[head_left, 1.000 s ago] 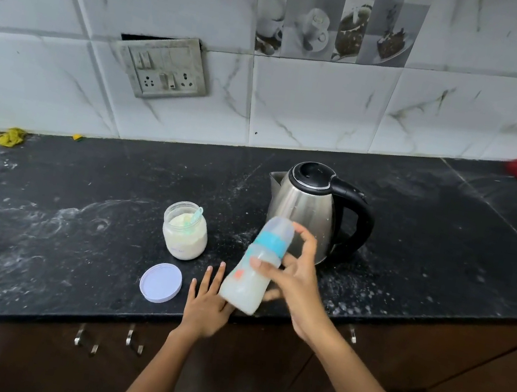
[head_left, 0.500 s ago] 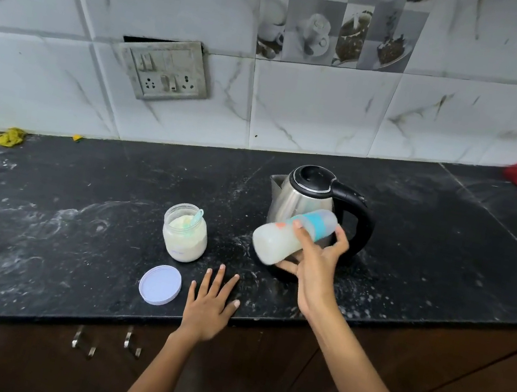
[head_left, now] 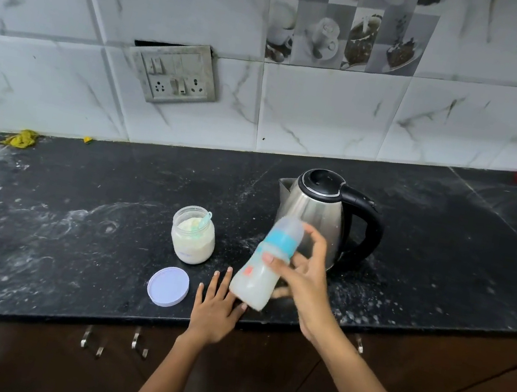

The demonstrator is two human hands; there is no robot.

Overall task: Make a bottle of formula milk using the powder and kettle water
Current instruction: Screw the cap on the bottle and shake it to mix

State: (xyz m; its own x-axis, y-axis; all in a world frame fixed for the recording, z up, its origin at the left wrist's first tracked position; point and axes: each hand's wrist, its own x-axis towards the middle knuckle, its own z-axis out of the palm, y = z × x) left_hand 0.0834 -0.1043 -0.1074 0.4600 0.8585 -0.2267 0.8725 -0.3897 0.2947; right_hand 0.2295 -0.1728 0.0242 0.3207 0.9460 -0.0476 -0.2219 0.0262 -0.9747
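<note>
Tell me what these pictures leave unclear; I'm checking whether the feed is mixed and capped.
- Bottle, head view: motion blur smears its cap and markings.
- Bottle's far side: right hand covers it.
- Kettle: closed lid hides the water level.
- Jar: label too small to read.

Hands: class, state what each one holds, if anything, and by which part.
The right hand grips the baby bottle around its middle, just below the blue collar. The left hand holds nothing; it lies flat on the counter.

shiny steel kettle (black plastic handle), translucent plastic bottle.
</note>
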